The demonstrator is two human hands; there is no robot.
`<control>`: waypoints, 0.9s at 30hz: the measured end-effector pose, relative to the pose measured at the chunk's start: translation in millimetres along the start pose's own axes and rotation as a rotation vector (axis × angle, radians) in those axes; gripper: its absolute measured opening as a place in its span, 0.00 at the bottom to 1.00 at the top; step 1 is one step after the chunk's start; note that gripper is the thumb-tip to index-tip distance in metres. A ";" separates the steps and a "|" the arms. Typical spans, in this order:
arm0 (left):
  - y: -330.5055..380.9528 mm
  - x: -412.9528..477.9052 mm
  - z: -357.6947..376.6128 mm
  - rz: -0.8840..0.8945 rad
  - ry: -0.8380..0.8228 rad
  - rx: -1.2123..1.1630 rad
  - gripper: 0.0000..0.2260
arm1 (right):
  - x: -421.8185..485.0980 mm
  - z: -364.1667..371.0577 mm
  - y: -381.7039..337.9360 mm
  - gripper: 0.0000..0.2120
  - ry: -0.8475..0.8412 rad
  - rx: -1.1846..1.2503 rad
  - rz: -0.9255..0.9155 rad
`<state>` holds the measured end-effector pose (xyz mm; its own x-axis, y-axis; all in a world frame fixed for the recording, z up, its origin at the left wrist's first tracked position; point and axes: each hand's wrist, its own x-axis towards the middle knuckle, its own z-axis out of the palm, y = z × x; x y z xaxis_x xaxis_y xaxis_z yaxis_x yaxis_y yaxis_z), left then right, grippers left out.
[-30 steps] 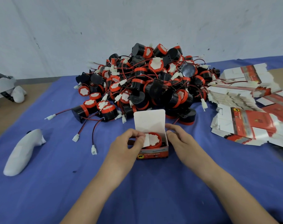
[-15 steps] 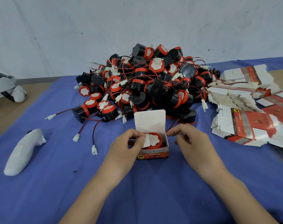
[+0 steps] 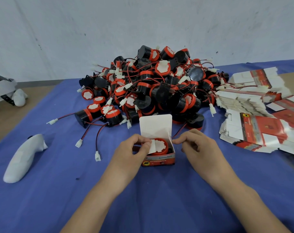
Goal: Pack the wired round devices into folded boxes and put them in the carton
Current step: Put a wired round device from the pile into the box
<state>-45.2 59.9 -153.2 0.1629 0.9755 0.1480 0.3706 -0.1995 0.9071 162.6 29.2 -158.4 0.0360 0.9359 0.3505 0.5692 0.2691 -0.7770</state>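
While a wired round device [image 3: 159, 146] sits face up, white disc showing inside its red rim, in the small red box [image 3: 158, 159], the white lid flap [image 3: 155, 125] stands upright at the far side; the box rests on the blue cloth [image 3: 159, 195], near the front middle of the table.

The left hand [image 3: 132, 153] pinches the left side flap [image 3: 152, 147] between thumb and forefinger, folding it over the device; the right hand [image 3: 199, 148] has its fingers curled, thumb and forefinger closed on the top of the box's right wall.

Just behind the box rises the pile of devices [image 3: 159, 86], black and red, with tangled red-black leads and white plugs; to the right lie the stacks of flat boxes [image 3: 253, 118]; to the left lies a white controller [image 3: 23, 158], and farther off a white headset [image 3: 3, 89] on the bare brown tabletop [image 3: 1, 120]; a pale, scuffed wall [image 3: 143, 31] closes the scene.

A second ago the right hand's fingers lay stretched beside the box; now they are bunched at its corner; the left hand's grip and the box's place are unchanged.
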 end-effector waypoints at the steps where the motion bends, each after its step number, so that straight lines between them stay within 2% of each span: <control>1: 0.1 -0.1 -0.3 0.002 -0.002 0.002 0.06 | 0.0 0.5 -0.8 0.21 0.007 -0.002 -0.015; 8: 0.2 0.5 -1.4 0.023 -0.009 0.008 0.05 | -1.4 1.6 -0.2 0.13 0.042 -0.110 -0.118; 15: 0.5 -0.2 -1.3 0.022 -0.014 -0.003 0.06 | -2.8 -5.9 -5.1 0.19 -0.004 -0.025 -0.091; 20: 0.5 0.0 -1.5 0.024 -0.016 -0.007 0.06 | -1.1 -0.6 -1.4 0.19 -0.020 -0.076 -0.082; 24: 0.8 0.0 -0.5 0.015 -0.005 -0.012 0.06 | 0.1 2.5 -2.2 0.13 -0.091 -0.158 -0.065; 27: -0.4 -0.3 0.8 0.008 0.007 -0.010 0.05 | 1.8 6.2 -4.9 0.10 -0.091 -0.044 0.006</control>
<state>-44.6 59.6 -154.0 0.1596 0.9745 0.1580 0.3600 -0.2065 0.9098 154.8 31.0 -157.1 -0.0342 0.9549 0.2949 0.6050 0.2546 -0.7544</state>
